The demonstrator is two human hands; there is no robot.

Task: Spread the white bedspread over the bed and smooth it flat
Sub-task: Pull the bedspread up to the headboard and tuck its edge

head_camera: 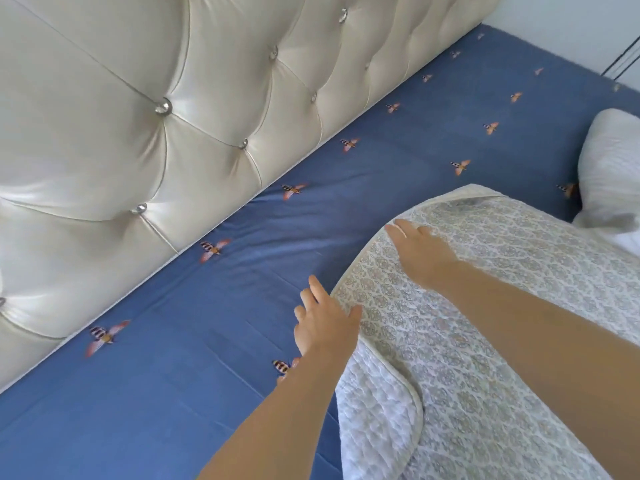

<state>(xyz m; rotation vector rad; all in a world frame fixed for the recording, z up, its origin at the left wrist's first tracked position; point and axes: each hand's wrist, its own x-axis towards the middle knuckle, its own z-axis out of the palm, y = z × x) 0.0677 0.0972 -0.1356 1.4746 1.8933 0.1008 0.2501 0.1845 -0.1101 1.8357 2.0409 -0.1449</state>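
Because the white bedspread (467, 341) is quilted and soft, it is judged light and limp, apt to fold and drag over the blue bee-print sheet (207, 341) rather than slide stiffly. It lies bunched on the bed's near right part, its bound edge turned back, well short of the tufted headboard (138, 116). The left hand (325, 323) is held at that edge with fingers spread, thumb on the cloth; the right hand (420, 247) rests flat on top, fingers straight. The bound edge is judged the best hold. A white pillow (609, 174) lies at the right edge. No writing can be read.

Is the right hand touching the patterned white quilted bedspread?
Touching: the head view shows the right hand lying flat on the patterned white quilted bedspread near its edge.
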